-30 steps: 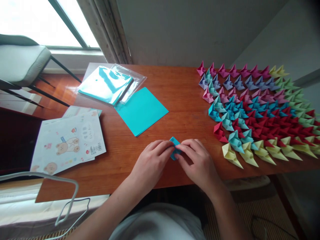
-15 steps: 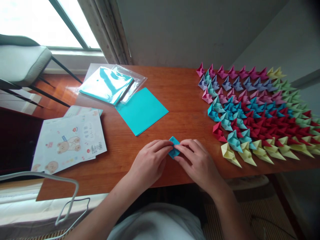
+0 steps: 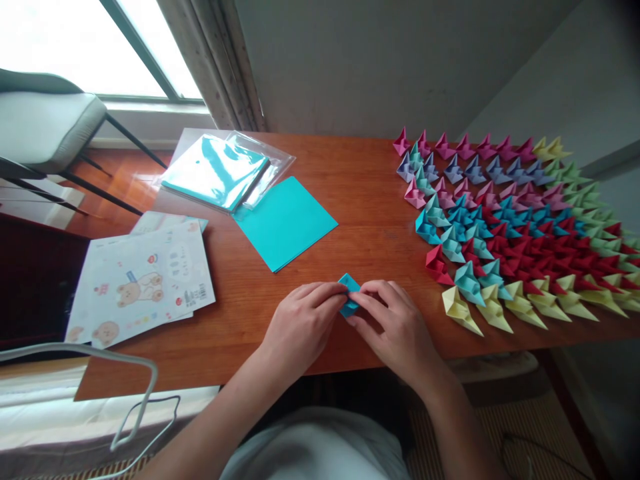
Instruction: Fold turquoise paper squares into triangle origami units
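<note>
A small folded piece of blue origami paper point(image 3: 351, 283) lies between my hands near the table's front edge. My left hand point(image 3: 306, 321) has its fingers closed on the paper's left side. From the right, my right hand point(image 3: 393, 319) pinches it, with thumb and forefinger at its edge. Fingertips of both hands meet over the middle of the fold and hide part of it. Just beyond them lies a stack of flat turquoise paper sheets point(image 3: 287, 223).
Rows of folded paper figures point(image 3: 520, 250) in several colours fill the right of the wooden table point(image 3: 360, 183). A plastic-wrapped paper pack point(image 3: 215, 170) is at back left, with bear-printed cards point(image 3: 145, 283) nearer. A chair point(image 3: 50, 127) stands by the window; a white cable point(image 3: 145, 363) hangs at front left.
My hands keep their grip on the folded paper, with only slight finger movement. The view has shifted a little; other things on the table stay put.
</note>
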Demonstrator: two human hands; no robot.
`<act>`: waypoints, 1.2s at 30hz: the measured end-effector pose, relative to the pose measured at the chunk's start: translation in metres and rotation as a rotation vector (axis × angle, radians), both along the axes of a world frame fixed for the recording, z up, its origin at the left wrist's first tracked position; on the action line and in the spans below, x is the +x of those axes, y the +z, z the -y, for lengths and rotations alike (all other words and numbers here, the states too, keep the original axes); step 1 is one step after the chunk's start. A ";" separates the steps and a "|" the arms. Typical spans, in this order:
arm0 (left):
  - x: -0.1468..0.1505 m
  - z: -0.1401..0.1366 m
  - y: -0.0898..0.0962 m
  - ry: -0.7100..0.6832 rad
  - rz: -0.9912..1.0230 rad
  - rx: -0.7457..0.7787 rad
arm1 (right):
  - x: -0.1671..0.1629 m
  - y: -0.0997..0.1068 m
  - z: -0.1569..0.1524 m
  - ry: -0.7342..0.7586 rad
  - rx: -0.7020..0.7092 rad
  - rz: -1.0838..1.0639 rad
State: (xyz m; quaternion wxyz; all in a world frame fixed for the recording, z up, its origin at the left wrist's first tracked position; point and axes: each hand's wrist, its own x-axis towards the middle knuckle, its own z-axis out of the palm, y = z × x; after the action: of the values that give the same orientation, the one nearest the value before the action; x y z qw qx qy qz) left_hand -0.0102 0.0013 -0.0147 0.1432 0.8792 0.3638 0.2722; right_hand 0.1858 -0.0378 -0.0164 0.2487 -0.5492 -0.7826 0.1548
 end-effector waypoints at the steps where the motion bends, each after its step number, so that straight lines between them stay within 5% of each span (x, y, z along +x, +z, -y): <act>1: 0.000 0.000 0.000 0.006 0.001 0.001 | 0.000 -0.001 0.000 -0.006 0.009 -0.002; 14: -0.002 0.002 0.000 0.056 0.010 -0.085 | -0.012 -0.003 -0.002 -0.074 0.108 -0.002; 36: -0.005 0.003 0.008 0.233 -0.246 -0.053 | -0.015 -0.004 -0.010 -0.140 -0.027 -0.098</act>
State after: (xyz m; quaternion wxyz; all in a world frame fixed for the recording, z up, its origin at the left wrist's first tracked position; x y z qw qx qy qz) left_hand -0.0150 -0.0018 -0.0068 0.0879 0.8538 0.4851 0.1675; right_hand 0.1711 -0.0279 -0.0199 0.2895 -0.5975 -0.7272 0.1741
